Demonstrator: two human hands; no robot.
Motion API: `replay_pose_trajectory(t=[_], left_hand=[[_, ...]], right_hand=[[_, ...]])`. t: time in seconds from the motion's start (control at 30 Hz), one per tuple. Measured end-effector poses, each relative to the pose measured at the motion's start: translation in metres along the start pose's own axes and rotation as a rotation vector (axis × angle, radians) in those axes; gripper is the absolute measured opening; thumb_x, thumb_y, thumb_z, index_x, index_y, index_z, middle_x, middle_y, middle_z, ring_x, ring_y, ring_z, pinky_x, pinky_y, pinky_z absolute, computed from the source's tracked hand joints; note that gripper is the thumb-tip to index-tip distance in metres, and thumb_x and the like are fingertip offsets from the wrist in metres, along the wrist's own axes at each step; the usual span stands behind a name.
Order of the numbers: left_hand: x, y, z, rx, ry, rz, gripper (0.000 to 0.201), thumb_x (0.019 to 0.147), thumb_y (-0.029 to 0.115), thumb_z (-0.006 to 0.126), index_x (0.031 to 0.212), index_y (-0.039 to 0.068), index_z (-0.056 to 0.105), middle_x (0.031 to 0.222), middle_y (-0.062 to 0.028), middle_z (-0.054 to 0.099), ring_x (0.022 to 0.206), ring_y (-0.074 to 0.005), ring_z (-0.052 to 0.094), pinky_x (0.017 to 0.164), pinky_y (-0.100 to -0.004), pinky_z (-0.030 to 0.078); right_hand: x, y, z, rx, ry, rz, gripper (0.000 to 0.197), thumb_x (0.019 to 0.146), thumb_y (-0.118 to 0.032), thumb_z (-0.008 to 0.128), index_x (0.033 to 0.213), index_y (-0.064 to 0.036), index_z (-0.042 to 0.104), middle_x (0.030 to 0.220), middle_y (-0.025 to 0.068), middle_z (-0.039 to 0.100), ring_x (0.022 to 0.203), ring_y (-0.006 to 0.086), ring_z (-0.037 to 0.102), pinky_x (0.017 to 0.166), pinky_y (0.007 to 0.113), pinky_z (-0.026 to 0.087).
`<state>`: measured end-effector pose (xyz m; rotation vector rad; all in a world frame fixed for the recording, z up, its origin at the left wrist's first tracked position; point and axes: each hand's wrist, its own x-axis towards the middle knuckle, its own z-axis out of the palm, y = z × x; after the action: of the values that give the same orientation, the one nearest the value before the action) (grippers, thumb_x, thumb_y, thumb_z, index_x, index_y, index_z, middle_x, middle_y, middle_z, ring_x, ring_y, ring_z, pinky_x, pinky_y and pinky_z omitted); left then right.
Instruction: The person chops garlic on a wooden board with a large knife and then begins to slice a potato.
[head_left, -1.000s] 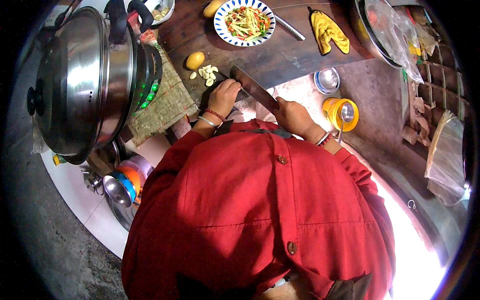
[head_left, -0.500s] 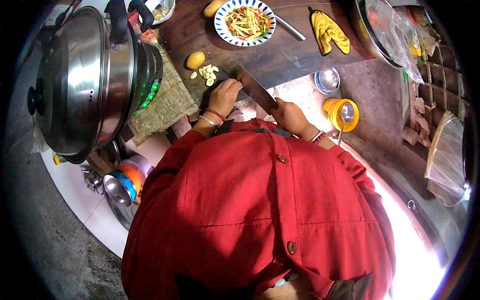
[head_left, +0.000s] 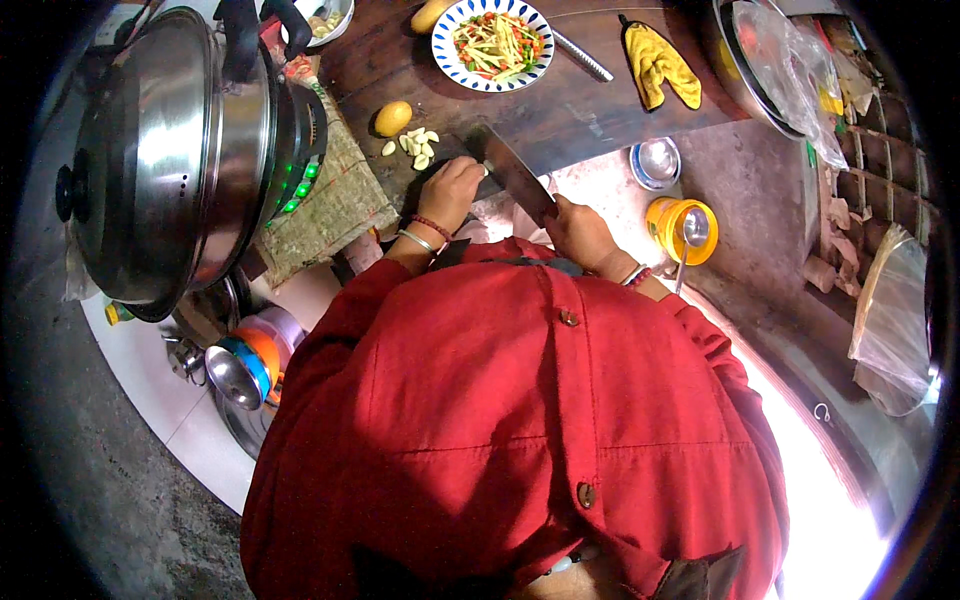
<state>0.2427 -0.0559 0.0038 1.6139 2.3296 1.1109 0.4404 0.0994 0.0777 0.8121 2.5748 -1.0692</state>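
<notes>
My right hand (head_left: 582,232) grips the handle end of a cleaver (head_left: 515,172), its broad dark blade slanting up and left over the near edge of the wooden table. Close to the blade's left side, my left hand (head_left: 452,192) has its fingers curled together at the table edge. A small pale piece, apparently a garlic clove (head_left: 486,169), shows at those fingertips. Just beyond the left hand lie several peeled garlic cloves (head_left: 418,146) in a loose pile. Beside them rests a yellow potato-like vegetable (head_left: 393,119).
A patterned plate (head_left: 441,62) of shredded vegetables stands farther back, near a yellow cloth (head_left: 660,66). At left, a large lidded steel pot (head_left: 165,150) sits on a cooker with green lights. A yellow tub (head_left: 665,228) with a ladle stands low at right, below a metal bowl (head_left: 655,163).
The cleaver's blade has shifted slightly up and right, opening a small gap from my left fingertips. The pale piece there shows more clearly. Both hands otherwise stay in nearly the same place.
</notes>
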Motion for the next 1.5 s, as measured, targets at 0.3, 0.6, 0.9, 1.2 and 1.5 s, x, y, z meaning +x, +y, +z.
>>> replay_pose_trajectory(t=[0.3,0.6,0.9,1.2,1.5], left_hand=[[0.003,-0.001,0.001,-0.054,-0.043,-0.098,0.008,0.086,0.011,0.065,0.094,0.009,0.066,0.096,-0.0063,0.063,0.09,-0.03,0.064,0.074,-0.04,0.054],[-0.001,-0.001,0.0,-0.051,-0.029,-0.144,0.009,0.087,0.012,0.066,0.095,0.008,0.066,0.098,-0.0086,0.063,0.092,-0.0308,0.064,0.078,-0.0396,0.053],[-0.016,-0.028,-0.039,0.22,0.133,-0.339,0.023,0.082,0.009,0.074,0.101,0.006,0.062,0.104,-0.0146,0.057,0.098,-0.0376,0.059,0.084,-0.0439,0.049],[-0.021,-0.008,-0.031,0.04,-0.039,-0.2,0.014,0.086,0.009,0.065,0.1,0.006,0.066,0.104,-0.0124,0.058,0.097,-0.0343,0.06,0.082,-0.043,0.051],[-0.003,0.006,-0.004,0.002,-0.089,-0.003,0.019,0.086,0.007,0.06,0.104,0.008,0.064,0.109,-0.0101,0.062,0.098,-0.0324,0.064,0.081,-0.0407,0.054]], right_hand=[[0.003,-0.001,-0.005,-0.032,-0.029,-0.003,0.026,0.09,-0.022,0.059,0.107,-0.0018,0.06,0.081,0.0283,0.066,0.078,0.0464,0.065,0.069,0.052,0.052],[0.0,-0.001,-0.017,-0.007,0.002,-0.013,0.03,0.089,-0.02,0.06,0.111,-0.0003,0.059,0.082,0.0266,0.067,0.077,0.0455,0.065,0.069,0.052,0.052],[-0.002,0.012,-0.014,0.081,-0.158,-0.111,0.025,0.088,-0.025,0.064,0.105,-0.0063,0.058,0.08,0.0225,0.067,0.076,0.0435,0.065,0.068,0.052,0.05],[0.008,0.023,-0.021,0.002,-0.012,-0.099,0.029,0.087,-0.025,0.065,0.108,-0.0065,0.059,0.085,0.0237,0.067,0.079,0.0439,0.065,0.068,0.052,0.051],[0.001,0.006,-0.025,-0.058,-0.029,-0.08,0.025,0.086,-0.023,0.061,0.105,-0.0079,0.057,0.078,0.0214,0.067,0.073,0.0428,0.066,0.065,0.052,0.052]])
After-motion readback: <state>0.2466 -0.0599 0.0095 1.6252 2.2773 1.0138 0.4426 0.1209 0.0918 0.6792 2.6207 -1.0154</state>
